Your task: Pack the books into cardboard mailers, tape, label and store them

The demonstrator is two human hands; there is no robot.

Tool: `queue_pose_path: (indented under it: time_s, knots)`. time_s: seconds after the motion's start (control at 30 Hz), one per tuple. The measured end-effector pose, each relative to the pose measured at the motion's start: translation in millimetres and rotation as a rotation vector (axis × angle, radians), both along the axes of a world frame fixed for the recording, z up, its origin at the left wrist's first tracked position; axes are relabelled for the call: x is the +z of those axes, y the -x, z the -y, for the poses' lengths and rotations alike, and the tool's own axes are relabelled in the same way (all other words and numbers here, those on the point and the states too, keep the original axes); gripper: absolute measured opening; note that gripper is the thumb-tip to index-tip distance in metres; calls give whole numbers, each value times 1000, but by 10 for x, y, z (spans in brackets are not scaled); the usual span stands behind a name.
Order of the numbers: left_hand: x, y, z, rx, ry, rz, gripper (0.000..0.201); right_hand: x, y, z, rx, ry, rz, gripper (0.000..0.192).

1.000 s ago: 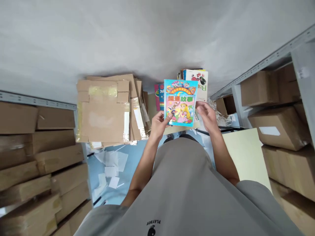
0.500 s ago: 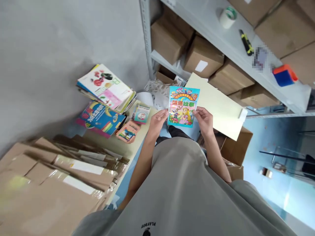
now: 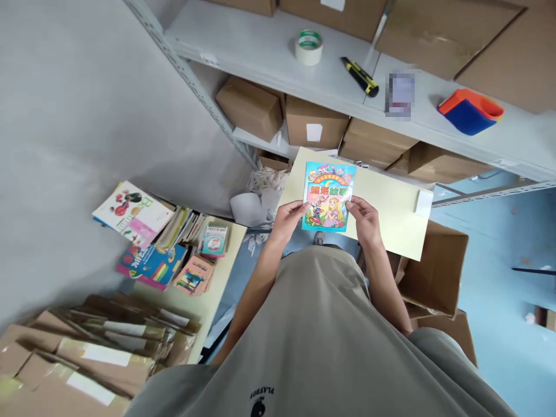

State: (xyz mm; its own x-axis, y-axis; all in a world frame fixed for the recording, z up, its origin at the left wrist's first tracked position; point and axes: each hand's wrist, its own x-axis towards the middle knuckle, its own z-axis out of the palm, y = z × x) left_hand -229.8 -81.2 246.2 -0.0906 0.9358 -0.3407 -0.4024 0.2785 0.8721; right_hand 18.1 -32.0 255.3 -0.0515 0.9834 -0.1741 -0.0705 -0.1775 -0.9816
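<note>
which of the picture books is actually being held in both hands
The small blue-bordered cartoon picture book, gripped by the left hand and right hand; the other books lie stacked in the floor pile.

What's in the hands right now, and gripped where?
A small children's picture book, cover up. The left hand pinches its lower left edge and the right hand its lower right edge, above a pale yellow board.

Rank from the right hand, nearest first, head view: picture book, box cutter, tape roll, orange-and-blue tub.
1. picture book: held by the right hand, at its right edge.
2. box cutter: on the shelf, straight above.
3. tape roll and orange-and-blue tub: tape up-left, tub up-right on the same shelf; too close to call.
</note>
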Motion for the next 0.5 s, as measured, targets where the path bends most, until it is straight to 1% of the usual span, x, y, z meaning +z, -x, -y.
queue_pose_path:
  time_s: [0.1,0.2,0.33,0.43,0.5]
  knots:
    - [20,-331,-298,2,16,4,65,-136,-312,-325,-18,17,-24,61]
    - [46,-612,-488,18,38,-15,65,-234,-557,-559,-8,36,-40,63]
    - [70,-889,-600,29,71,-46,69,-324,-763,-759,-5,55,-55,67]
    - [68,-1014,-631,67,84,-91,70,-406,-819,-862,11,74,-29,70]
    - [47,-1065,-657,112,76,-134,68,-457,-822,-912,1,61,28,71]
